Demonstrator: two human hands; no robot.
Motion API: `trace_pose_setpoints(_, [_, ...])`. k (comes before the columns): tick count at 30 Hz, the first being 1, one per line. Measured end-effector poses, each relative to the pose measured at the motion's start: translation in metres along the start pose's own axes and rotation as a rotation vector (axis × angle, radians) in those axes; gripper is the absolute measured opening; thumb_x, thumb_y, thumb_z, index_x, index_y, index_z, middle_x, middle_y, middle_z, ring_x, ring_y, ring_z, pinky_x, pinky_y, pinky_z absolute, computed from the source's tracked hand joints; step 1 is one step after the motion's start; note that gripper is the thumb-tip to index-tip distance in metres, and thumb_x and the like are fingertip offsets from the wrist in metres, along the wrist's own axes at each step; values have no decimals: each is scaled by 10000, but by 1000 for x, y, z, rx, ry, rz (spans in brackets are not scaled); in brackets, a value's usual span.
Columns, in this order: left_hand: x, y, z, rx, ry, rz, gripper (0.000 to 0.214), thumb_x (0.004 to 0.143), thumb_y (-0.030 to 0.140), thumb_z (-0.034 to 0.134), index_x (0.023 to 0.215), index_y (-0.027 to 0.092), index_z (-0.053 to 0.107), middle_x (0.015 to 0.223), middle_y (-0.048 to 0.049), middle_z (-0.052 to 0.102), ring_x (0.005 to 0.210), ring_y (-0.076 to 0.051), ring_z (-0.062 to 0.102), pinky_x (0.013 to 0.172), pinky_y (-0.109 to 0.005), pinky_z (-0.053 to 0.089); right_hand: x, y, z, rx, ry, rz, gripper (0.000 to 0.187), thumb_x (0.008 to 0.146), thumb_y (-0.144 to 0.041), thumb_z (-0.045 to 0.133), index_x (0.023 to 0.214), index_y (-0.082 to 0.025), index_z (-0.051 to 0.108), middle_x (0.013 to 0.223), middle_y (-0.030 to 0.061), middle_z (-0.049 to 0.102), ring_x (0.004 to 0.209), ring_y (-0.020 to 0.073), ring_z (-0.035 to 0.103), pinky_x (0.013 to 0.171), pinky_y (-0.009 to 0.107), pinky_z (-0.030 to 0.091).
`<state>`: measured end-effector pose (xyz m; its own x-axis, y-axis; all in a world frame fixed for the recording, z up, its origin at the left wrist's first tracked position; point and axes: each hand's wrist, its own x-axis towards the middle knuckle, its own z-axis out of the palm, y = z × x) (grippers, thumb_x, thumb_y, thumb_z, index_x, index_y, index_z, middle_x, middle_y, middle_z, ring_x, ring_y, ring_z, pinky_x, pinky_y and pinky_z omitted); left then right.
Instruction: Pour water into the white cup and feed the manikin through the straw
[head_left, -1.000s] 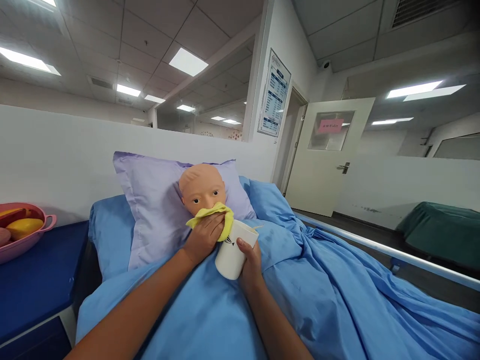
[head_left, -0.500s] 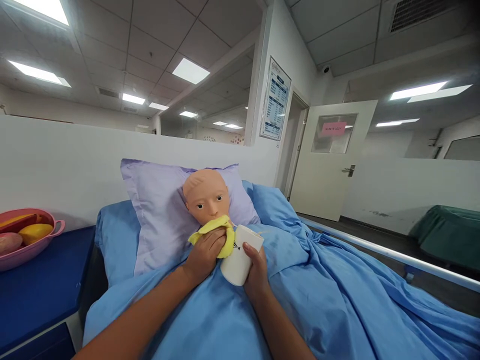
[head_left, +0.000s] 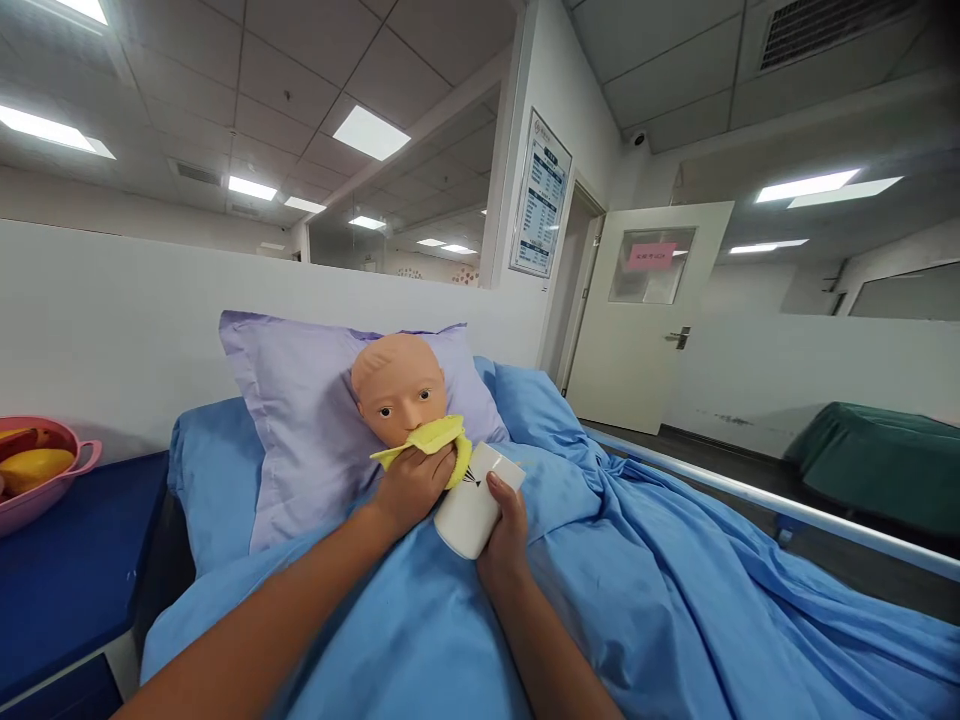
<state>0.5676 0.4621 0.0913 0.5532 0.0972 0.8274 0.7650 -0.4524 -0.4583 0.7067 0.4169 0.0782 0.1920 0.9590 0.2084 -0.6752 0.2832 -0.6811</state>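
A manikin (head_left: 401,378) lies in the bed with its head on a lilac pillow (head_left: 300,430). My left hand (head_left: 411,490) grips a yellow cloth (head_left: 436,434) and holds it over the manikin's mouth and chin, which are hidden. Wrapped round a white mug (head_left: 466,515) is my right hand (head_left: 506,525), its thumb near the rim. The mug has a small black drawing on its side and is tilted, with its mouth toward the upper right. Whether anything is inside the mug cannot be seen. A blue quilt (head_left: 600,590) covers the manikin's body.
On the left, a pink basket (head_left: 88,458) of fruit stands on a dark blue bedside cabinet (head_left: 67,570). A white bed rail (head_left: 720,490) runs along the right side. Behind it are an open door (head_left: 637,350) and a green-covered object (head_left: 885,465).
The whole view has shifted a little, so things sit farther left. The yellow cloth's upper edge has changed shape slightly at the manikin's mouth. Both hands keep their holds.
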Motion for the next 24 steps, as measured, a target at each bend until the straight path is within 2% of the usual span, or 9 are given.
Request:
trace_pose_setpoints(8, [-24,16,-4,-149,-50,-158,366,1015,183,346,1302,134,568,1180,-134,702,1118,-258,647,1002,-456,533,-1,2,-1,3,2,18,421,658,-407,798,1004,-213,656,868,31,757,750,264,720,620,350,581])
trace_pose_setpoints(12, [-29,19,-8,-249,-36,-229,360,1017,184,339,1287,153,575,1156,-120,707,1120,-248,646,995,-449,540,-1,4,-2,-14,7,18,401,651,-405,805,977,-221,662,776,7,735,669,245,702,616,349,575])
trace_pose_setpoints(16, [-39,22,-16,-348,-29,-301,384,1012,163,316,1305,157,565,1119,-112,714,1049,-232,673,939,-437,568,-1,6,-4,-50,-49,24,417,660,-427,810,981,-201,672,763,23,725,694,251,696,607,338,568])
trace_pose_setpoints(20, [-32,18,-32,-400,55,-236,364,995,113,372,1311,140,551,1240,-117,680,1195,-204,620,1037,-402,538,0,10,-6,-43,-85,-10,401,696,-417,801,1000,-198,657,787,18,722,703,236,694,632,332,567])
trace_pose_setpoints(24, [-2,6,-39,-353,155,-79,291,984,112,458,1249,127,576,1261,-115,678,1335,-211,529,1117,-410,487,-2,10,-4,-37,-151,-44,400,764,-374,758,1113,-214,648,955,34,743,790,241,704,656,325,566])
